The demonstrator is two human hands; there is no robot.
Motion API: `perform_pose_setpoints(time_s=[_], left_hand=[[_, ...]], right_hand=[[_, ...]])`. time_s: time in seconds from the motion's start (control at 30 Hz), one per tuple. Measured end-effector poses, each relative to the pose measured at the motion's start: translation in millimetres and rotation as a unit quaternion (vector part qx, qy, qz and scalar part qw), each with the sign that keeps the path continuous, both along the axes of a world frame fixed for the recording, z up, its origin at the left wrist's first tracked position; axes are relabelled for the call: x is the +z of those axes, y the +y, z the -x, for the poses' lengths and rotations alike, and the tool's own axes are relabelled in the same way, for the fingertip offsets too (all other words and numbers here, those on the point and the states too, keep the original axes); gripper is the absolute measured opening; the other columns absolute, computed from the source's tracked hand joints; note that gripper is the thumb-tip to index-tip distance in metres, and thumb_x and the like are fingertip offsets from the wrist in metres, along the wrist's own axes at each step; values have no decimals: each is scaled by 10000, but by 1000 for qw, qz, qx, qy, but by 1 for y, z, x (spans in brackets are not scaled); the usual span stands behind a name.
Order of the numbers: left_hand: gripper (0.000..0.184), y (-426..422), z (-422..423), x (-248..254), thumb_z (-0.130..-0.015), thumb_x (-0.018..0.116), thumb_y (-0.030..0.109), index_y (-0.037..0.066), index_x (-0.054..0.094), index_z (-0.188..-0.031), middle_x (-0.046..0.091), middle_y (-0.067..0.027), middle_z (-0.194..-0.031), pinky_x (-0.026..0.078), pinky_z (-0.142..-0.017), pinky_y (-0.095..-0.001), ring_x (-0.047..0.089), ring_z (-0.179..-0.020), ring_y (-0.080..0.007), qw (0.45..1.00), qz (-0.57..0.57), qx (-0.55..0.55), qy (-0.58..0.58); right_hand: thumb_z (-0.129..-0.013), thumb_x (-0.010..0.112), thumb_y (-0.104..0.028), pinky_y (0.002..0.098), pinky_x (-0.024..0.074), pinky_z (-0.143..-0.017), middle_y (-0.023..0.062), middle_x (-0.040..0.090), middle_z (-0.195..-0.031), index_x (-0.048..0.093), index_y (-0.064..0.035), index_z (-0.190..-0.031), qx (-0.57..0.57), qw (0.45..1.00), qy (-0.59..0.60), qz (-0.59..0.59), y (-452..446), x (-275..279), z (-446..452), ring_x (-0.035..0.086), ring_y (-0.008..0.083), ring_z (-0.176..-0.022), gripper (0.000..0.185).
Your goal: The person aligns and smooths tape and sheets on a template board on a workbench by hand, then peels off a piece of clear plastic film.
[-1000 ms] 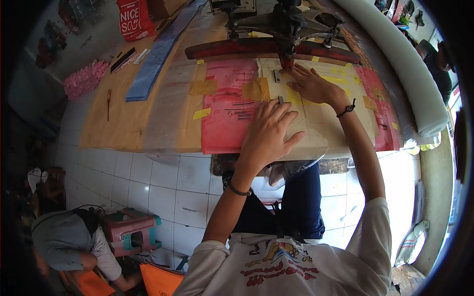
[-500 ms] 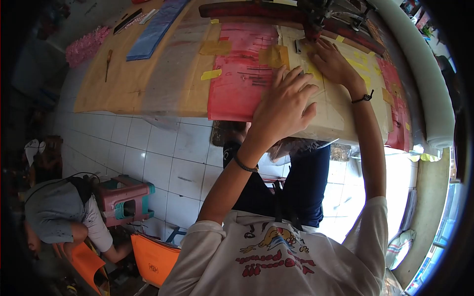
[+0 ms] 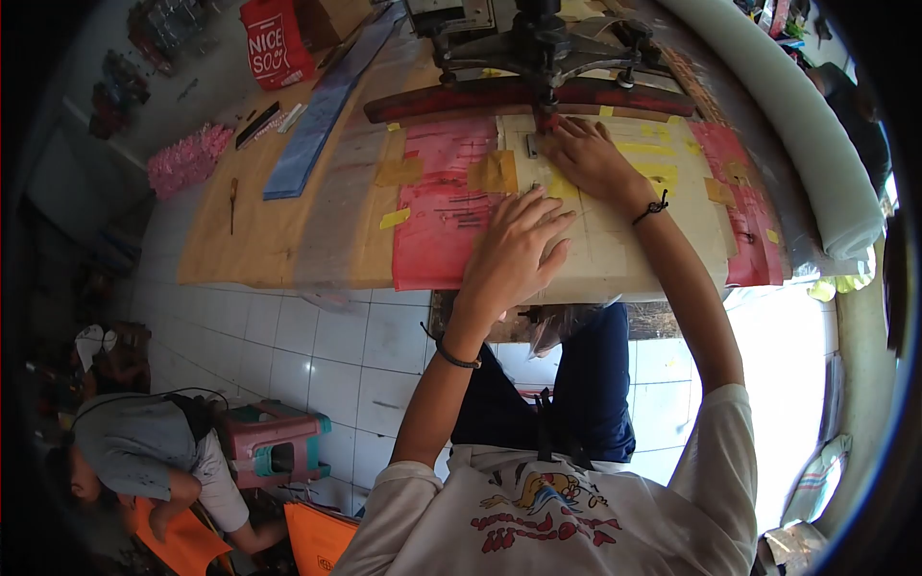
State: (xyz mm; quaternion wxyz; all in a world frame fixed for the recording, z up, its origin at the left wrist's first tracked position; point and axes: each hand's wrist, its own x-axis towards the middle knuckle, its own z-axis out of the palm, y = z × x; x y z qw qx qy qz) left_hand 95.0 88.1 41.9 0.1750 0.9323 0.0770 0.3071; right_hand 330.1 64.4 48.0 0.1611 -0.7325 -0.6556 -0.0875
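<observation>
My left hand [image 3: 521, 246] lies with its fingers spread over the beige sheet [image 3: 639, 252], close to where it meets a red sheet [image 3: 427, 252]. Farther up, my right hand [image 3: 597, 165] rests flat on the same beige sheet, its fingertips beside the red foot of a dark metal press-like machine [image 3: 567, 65]. A small dark metal piece [image 3: 531, 146] sits left of the right fingertips. Brown tape [image 3: 495, 173] bridges the red and beige sheets. Whatever is under the palms is hidden.
A long dark red bar [image 3: 442, 100] crosses the table beneath the machine. Left on the brown-covered table [image 3: 259, 245] are a blue folded strip [image 3: 322, 120] and a screwdriver [image 3: 232, 206]. A thick white roll [image 3: 788, 115] runs along the right. Another person [image 3: 144, 446] bends beside stacked stools [image 3: 274, 446].
The whole view has tilted up, so the table and machine appear lower and more of the machine shows. Both hands stay at nearly the same places on the beige sheet.
</observation>
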Motion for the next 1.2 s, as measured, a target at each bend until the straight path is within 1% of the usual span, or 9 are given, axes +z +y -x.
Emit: perform_pose_setpoints(time_s=[0.2, 0.3, 0.33, 0.53, 0.73, 0.83, 0.93, 1.03, 1.2], left_hand=[[338, 0, -1, 3, -931, 680, 206, 77, 737, -1238, 656, -111, -1325, 387, -1157, -468, 502, -1374, -333, 1000, 11, 5, 11], [341, -1, -1, 2, -927, 682, 201, 81, 736, -1242, 656, -113, -1329, 392, -1156, -464, 503, -1375, -329, 1000, 15, 9, 14], [343, -1, 0, 3, -926, 683, 199, 80, 735, -1244, 656, -113, -1330, 390, -1157, -462, 503, -1376, -328, 1000, 19, 8, 15], [338, 1, -2, 3, -930, 678, 194, 78, 728, -1243, 656, -118, -1330, 384, -1163, -462, 499, -1379, -327, 999, 33, 5, 11], [329, 0, -2, 3, -927, 683, 198, 74, 726, -1230, 657, -121, -1326, 381, -1164, -463, 499, -1379, -326, 999, 33, 7, 9], [332, 0, -1, 3, -922, 694, 204, 76, 726, -1227, 658, -121, -1324, 384, -1160, -466, 502, -1375, -328, 1000, 24, 6, 7], [334, 0, -1, 2, -916, 704, 210, 79, 725, -1223, 659, -119, -1321, 385, -1157, -471, 507, -1369, -330, 1000, 24, 5, 7], [332, 0, -1, 2, -913, 710, 214, 78, 725, -1216, 661, -118, -1317, 385, -1156, -474, 511, -1365, -329, 1000, 28, 6, 7], [326, 0, -1, 5, -910, 713, 214, 73, 724, -1204, 654, -119, -1320, 388, -1151, -472, 512, -1359, -332, 999, 30, 4, 15]], right_hand=[[-1078, 346, -560, 641, 179, -1235, 227, 295, -1652, 422, -188, -1560, 48, 991, 72, 102, -18, 17, -5, 219, 390, -1556, 614], [-1080, 348, -552, 624, 185, -1241, 226, 302, -1648, 419, -170, -1562, 68, 990, 72, 99, -42, 21, 3, 238, 395, -1548, 619], [-1084, 387, -519, 543, 169, -1269, 218, 299, -1653, 426, -162, -1566, 56, 990, 73, 109, -52, 26, 7, 229, 384, -1552, 602], [-1075, 438, -461, 506, 147, -1280, 214, 338, -1637, 469, -137, -1542, 68, 994, 60, 58, -58, 16, 5, 265, 377, -1539, 569], [-1064, 441, -505, 535, 166, -1272, 214, 388, -1607, 510, -141, -1510, 79, 995, 60, 30, -57, 11, 2, 304, 363, -1523, 580], [-1056, 486, -472, 508, 217, -1261, 216, 391, -1605, 541, -123, -1479, 92, 994, 63, 17, -58, 14, 2, 327, 371, -1510, 551], [-1024, 580, -364, 471, 356, -1193, 225, 482, -1536, 639, -87, -1361, 122, 983, 125, -61, -57, 15, 1, 453, 404, -1419, 439], [-973, 650, -205, 444, 495, -1041, 217, 649, -1340, 712, -40, -1199, 152, 978, 105, -100, -62, 23, 1, 629, 380, -1216, 286], [-912, 686, -118, 417, 550, -874, 139, 753, -983, 751, -27, -1016, 98, 973, 190, -81, -89, 50, 12, 712, 314, -938, 153]])
